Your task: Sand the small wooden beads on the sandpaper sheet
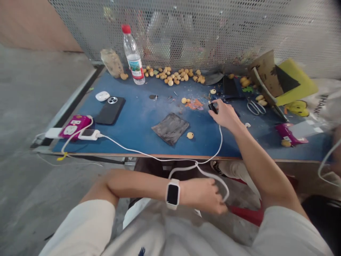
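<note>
Two hands work apart: the right hand (225,114) pinches a small dark object (212,107) between closed fingers on the blue tabletop (138,142). The left hand (204,195) curls below the edge beside a white cable (213,174), its grip unclear. A tug on that cable could jerk the object loose among small yellow fruits (170,76).

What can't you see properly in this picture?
From the head camera:
- black thing in the right hand: fingers hide most of it
- white bag: cut off by the right edge and blurred
- tiny metal bits: too small to tell what they are
- bottle label: words too small to read
</note>
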Motion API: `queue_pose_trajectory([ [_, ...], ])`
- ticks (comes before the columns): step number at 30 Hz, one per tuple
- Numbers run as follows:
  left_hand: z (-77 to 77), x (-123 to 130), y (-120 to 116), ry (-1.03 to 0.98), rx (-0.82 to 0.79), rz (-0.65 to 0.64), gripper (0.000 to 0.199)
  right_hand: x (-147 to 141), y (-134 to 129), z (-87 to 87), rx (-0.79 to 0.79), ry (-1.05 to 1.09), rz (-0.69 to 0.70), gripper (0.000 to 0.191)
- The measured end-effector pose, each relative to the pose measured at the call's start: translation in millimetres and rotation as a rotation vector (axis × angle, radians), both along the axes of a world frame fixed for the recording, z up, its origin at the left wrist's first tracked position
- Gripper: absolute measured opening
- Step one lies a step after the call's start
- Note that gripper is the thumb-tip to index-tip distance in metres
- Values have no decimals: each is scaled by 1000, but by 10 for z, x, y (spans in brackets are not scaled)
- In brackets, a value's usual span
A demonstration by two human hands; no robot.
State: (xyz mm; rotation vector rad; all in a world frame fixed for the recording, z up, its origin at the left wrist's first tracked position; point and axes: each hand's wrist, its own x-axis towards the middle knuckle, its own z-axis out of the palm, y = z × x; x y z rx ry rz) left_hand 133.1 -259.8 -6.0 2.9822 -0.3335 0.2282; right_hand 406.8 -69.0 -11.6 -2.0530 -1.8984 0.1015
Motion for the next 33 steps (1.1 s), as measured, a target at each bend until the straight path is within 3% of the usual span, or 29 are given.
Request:
queue_pose_trajectory([
  [2, -70, 267, -55, 87, -45, -27, 13, -26, 126, -53, 11, -49, -15, 59],
  [4, -28, 449, 11, 173, -17, 104, 36, -16, 196, -93, 44, -60, -18, 58],
  [6, 108, 551, 147, 190, 25, 378, 55, 14, 232, -118, 75, -38, -19, 56],
  [10, 478, 641, 417, 145, 7, 356, 66, 115, 245, -100, 132, 71, 6, 49],
  [13, 680, 676, 586, 128, 21, 499, 64, 188, 134, -20, 193, 222, 55, 43],
  [15, 743, 670, 693, 140, 12, 621, 67, 195, -38, 48, 170, 391, 88, 40],
  [17, 752, 635, 770, 178, -44, 659, 67, 156, -266, 105, 101, 511, 132, 37],
  [20, 683, 583, 751, 255, -167, 615, 58, 64, -587, 151, 42, 375, 221, 33],
  [23, 497, 622, 546, 305, -260, 538, 46, 14, -734, 158, -7, 234, 263, 30],
  [26, 170, 776, 271, 317, -237, 423, 52, 9, -698, 141, -52, 178, 274, 29],
  [29, -168, 941, 81, 304, -197, 432, 45, -11, -599, 128, -67, 85, 257, 29],
  [31, -293, 995, 27, 333, -204, 403, 41, -46, -554, 136, -87, 57, 231, 29],
  [33, -303, 986, 8, 386, -254, 266, 29, -92, -538, 159, -109, 49, 198, 33],
])
